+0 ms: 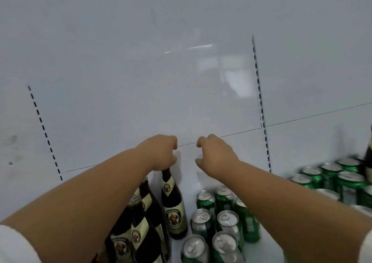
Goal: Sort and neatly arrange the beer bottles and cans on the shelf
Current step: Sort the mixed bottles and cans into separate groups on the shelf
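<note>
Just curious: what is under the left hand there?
Under the left hand stands a brown beer bottle. Its neck and label show; the hand covers its cap, so the grip itself is hidden.

Glossy white back panel (141, 81), two slotted upright strips, left (43, 130) and right (260, 103), faint window reflection (231, 73) far right
</note>
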Action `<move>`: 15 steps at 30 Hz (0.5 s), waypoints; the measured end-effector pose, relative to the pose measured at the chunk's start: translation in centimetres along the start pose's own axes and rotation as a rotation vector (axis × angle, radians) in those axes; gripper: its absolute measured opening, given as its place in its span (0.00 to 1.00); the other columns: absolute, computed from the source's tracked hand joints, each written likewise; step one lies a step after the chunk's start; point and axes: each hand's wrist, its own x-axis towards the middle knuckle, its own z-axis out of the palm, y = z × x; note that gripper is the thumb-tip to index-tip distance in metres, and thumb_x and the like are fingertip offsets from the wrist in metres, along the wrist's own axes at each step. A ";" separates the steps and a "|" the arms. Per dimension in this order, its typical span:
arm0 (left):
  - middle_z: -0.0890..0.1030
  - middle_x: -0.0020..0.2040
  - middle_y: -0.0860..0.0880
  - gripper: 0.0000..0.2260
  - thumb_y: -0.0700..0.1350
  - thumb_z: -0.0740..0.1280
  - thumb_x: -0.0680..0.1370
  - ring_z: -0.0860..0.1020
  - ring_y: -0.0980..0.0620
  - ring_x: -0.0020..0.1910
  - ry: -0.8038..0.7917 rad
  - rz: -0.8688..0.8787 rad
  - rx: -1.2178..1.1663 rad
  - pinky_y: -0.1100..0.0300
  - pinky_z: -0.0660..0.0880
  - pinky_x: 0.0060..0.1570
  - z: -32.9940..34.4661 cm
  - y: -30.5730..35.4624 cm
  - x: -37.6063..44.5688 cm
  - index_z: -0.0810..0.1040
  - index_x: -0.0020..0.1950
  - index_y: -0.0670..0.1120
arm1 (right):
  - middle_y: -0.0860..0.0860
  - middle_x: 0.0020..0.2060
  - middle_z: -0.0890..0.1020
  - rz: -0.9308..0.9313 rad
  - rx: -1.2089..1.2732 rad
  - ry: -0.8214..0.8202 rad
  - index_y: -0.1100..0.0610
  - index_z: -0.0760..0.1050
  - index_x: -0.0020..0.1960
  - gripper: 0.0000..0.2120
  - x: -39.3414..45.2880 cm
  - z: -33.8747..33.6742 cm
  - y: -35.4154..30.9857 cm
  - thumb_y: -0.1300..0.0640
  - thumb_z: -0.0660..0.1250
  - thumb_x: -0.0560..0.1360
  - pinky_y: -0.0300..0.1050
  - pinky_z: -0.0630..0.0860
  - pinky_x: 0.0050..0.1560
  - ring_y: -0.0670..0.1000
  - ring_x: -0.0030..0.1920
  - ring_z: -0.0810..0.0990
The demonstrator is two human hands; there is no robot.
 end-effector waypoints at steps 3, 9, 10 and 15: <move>0.78 0.57 0.53 0.15 0.51 0.65 0.78 0.74 0.53 0.53 0.093 0.104 -0.100 0.59 0.70 0.49 0.2 2.8 -1.4 0.73 0.64 0.51 | 0.54 0.57 0.73 0.048 -0.190 0.134 0.54 0.69 0.64 0.18 -3.3 -3.1 1.3 0.48 0.64 0.77 0.50 0.69 0.50 0.56 0.56 0.73; 0.78 0.54 0.55 0.13 0.52 0.65 0.77 0.74 0.55 0.50 0.065 0.340 -0.177 0.59 0.70 0.48 2.5 10.9 -3.2 0.73 0.61 0.54 | 0.54 0.57 0.73 0.180 -0.369 0.160 0.54 0.68 0.64 0.17 -10.3 -8.5 5.7 0.50 0.63 0.77 0.49 0.68 0.50 0.55 0.54 0.73; 0.78 0.54 0.56 0.13 0.53 0.65 0.77 0.73 0.55 0.50 0.067 0.382 -0.178 0.59 0.70 0.48 2.6 12.4 -3.1 0.73 0.61 0.54 | 0.54 0.56 0.73 0.196 -0.403 0.157 0.54 0.68 0.63 0.17 -11.1 -9.5 6.7 0.50 0.63 0.77 0.49 0.67 0.48 0.55 0.53 0.73; 0.79 0.51 0.56 0.13 0.53 0.64 0.78 0.74 0.55 0.48 0.103 0.515 -0.284 0.58 0.72 0.48 2.6 20.6 -1.9 0.74 0.61 0.53 | 0.54 0.57 0.73 0.292 -0.490 0.120 0.54 0.67 0.65 0.18 -14.9 -14.0 12.8 0.50 0.63 0.78 0.48 0.68 0.47 0.56 0.54 0.73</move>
